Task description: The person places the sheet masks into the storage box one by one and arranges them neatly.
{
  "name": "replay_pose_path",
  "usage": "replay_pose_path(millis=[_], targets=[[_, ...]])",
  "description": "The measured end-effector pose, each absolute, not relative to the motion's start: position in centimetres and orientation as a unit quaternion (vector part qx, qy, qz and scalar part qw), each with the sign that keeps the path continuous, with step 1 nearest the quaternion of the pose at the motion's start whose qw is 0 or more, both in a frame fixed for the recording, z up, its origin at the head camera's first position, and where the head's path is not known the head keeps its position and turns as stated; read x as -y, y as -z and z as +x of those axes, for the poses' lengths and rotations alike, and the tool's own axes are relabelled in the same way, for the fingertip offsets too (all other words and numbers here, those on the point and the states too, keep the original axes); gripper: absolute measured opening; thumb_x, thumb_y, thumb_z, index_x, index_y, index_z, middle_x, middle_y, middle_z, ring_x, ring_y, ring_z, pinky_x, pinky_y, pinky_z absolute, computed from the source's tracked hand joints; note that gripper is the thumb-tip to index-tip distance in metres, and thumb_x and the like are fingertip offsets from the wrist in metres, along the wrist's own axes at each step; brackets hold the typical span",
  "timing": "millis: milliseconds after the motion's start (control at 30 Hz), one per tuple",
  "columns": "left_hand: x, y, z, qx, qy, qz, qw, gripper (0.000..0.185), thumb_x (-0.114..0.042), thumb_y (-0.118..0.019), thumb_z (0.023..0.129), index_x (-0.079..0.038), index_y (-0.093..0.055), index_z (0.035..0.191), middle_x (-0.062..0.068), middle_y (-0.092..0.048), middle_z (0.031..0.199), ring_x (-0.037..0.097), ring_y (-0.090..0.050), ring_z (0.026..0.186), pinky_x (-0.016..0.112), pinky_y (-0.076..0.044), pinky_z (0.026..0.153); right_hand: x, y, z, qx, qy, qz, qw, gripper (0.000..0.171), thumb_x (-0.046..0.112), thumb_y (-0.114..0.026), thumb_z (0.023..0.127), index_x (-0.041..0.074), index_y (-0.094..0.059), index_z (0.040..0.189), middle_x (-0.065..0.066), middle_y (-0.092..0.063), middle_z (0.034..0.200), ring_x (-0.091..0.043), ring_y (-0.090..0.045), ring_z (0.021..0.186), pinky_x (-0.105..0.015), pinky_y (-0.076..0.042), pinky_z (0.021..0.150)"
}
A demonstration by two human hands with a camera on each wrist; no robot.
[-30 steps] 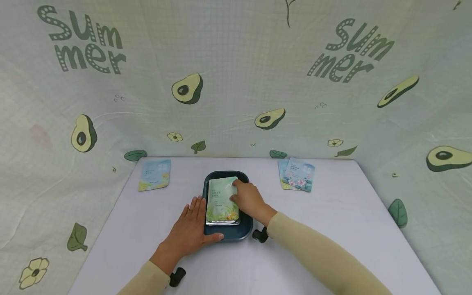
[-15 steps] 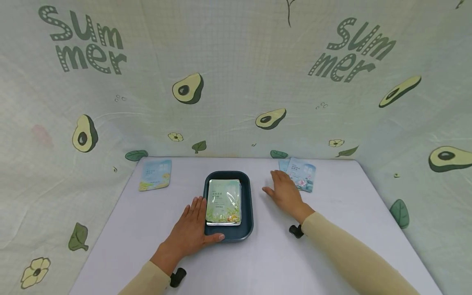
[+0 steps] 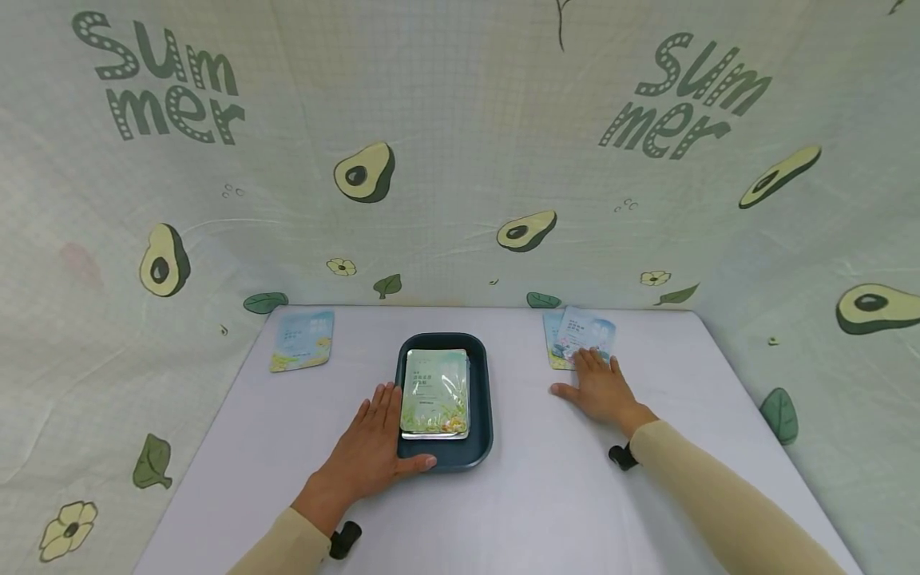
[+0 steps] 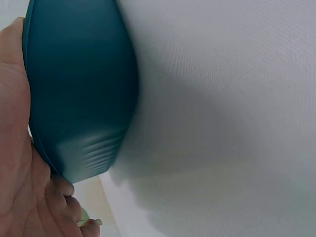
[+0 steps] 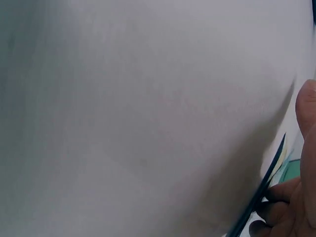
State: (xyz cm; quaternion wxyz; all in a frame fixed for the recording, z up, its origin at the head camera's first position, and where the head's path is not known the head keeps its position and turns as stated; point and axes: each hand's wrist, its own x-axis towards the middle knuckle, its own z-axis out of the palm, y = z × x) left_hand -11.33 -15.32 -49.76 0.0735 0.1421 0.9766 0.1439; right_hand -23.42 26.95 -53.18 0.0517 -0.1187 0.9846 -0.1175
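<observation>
A dark teal tray sits mid-table and holds a stack of green flat pouches. My left hand lies flat against the tray's left side with the thumb along its front rim; the left wrist view shows the tray wall against my palm. My right hand lies with straight fingers on the near edge of two overlapping blue pouches at the back right. The right wrist view shows fingers at a pouch edge.
A single blue and yellow pouch lies at the table's back left. An avocado-print cloth backdrop closes off the back and sides. The white table has bare surface in front of the tray.
My right hand left the pouches in the tray, moved right across the table and now rests on the blue pouches. The left hand and tray have stayed put.
</observation>
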Motion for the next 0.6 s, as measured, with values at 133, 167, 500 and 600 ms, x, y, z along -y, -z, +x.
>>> replay_pose_path(millis=[133, 167, 500, 600], targets=[[15.4, 49.8, -11.3, -0.977, -0.144, 0.143, 0.074, 0.127, -0.085, -0.058, 0.088, 0.005, -0.015, 0.166, 0.024, -0.014, 0.175, 0.040, -0.010, 0.164, 0.058, -0.019, 0.131, -26.2, 53.5, -22.5, -0.981, 0.118, -0.148, 0.045, 0.092, 0.062, -0.053, 0.105, -0.012, -0.036, 0.157, -0.034, -0.032, 0.165, -0.054, -0.025, 0.155, -0.076, -0.014, 0.123], [15.3, 49.8, -11.3, -0.976, -0.144, 0.143, 0.073, 0.127, -0.085, -0.058, 0.088, 0.005, -0.015, 0.166, 0.024, -0.014, 0.175, 0.040, -0.010, 0.164, 0.058, -0.019, 0.131, -26.1, 53.6, -22.2, -0.980, 0.119, -0.154, 0.042, 0.091, 0.061, -0.053, 0.105, -0.012, -0.037, 0.157, -0.034, -0.033, 0.165, -0.054, -0.026, 0.155, -0.076, -0.015, 0.123], [15.4, 50.0, -11.5, -0.975, -0.146, 0.148, 0.082, 0.129, -0.086, -0.057, 0.087, 0.004, -0.013, 0.167, 0.023, -0.012, 0.176, 0.040, -0.009, 0.164, 0.057, -0.020, 0.131, -26.3, 54.1, -17.5, -0.962, 0.109, -0.247, 0.027, 0.084, 0.060, -0.059, 0.103, -0.004, -0.047, 0.155, -0.024, -0.043, 0.164, -0.046, -0.036, 0.154, -0.071, -0.023, 0.124], [15.5, 50.0, -11.6, -0.974, -0.149, 0.151, 0.083, 0.129, -0.086, -0.057, 0.087, 0.005, -0.012, 0.167, 0.024, -0.011, 0.176, 0.040, -0.008, 0.164, 0.057, -0.020, 0.131, -26.5, 54.2, -16.7, -0.956, 0.101, -0.275, 0.027, 0.082, 0.060, -0.059, 0.103, -0.002, -0.049, 0.155, -0.021, -0.045, 0.164, -0.043, -0.038, 0.154, -0.068, -0.024, 0.125]])
